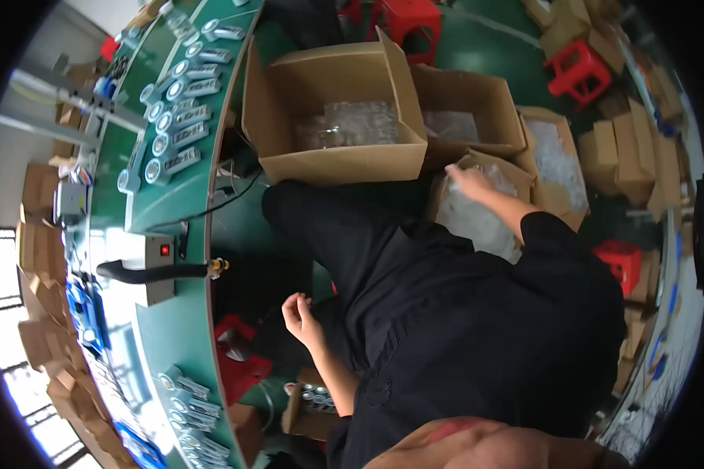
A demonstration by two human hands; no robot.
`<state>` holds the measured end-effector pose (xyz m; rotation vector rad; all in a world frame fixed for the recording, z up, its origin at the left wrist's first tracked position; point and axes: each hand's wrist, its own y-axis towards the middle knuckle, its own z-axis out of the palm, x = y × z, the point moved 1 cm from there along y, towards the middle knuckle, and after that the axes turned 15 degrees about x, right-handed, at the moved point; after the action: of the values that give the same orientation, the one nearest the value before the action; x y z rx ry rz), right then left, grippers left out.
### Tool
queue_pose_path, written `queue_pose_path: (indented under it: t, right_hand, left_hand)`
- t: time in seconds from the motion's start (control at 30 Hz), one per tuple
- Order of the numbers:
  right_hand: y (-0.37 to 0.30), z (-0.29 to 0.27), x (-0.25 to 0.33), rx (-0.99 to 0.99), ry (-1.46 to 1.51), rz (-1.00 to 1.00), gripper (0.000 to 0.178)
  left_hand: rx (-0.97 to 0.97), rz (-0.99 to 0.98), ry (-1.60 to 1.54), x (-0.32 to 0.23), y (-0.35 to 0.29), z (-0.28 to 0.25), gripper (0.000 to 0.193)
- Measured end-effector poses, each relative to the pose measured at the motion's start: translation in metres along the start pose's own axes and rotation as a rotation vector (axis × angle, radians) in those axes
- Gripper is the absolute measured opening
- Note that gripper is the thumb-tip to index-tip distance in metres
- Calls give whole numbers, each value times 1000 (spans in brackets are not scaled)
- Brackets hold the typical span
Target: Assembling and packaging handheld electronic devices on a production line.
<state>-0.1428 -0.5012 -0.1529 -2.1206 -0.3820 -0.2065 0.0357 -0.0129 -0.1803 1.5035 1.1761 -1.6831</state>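
Observation:
My right hand (471, 184) reaches over a cardboard box (526, 177) lined with a cloudy clear plastic bag (481, 219). Its fingers point toward the box's left edge; they are small and blurred, and I cannot make out whether they grip the bag. Lower down, my left hand (300, 319) hovers beside my leg, to the right of the green workbench (168, 328). Its fingers are loosely bent and a little apart, with nothing visible in them. A large open carton (344, 166) with clear plastic pieces (360, 123) inside stands in front of my knee.
Several pale blue handheld devices (181, 137) with round heads lie on the bench. A grey box (152, 258) with a lit red switch and a black flexible hose (156, 273) sits near its edge. More open cartons (477, 90) and red stools (580, 72) surround me.

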Motion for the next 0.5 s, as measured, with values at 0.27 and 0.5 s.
queue_pose_path:
  t: [0.27,0.5]
  right_hand:
    - [87,51,-222,-184,111,291,58]
    - [225,75,-326,-356,5,369,85]
  left_hand:
    - [20,144,284,-38,13,10,10]
    - [95,301,326,-84,31,47,16]
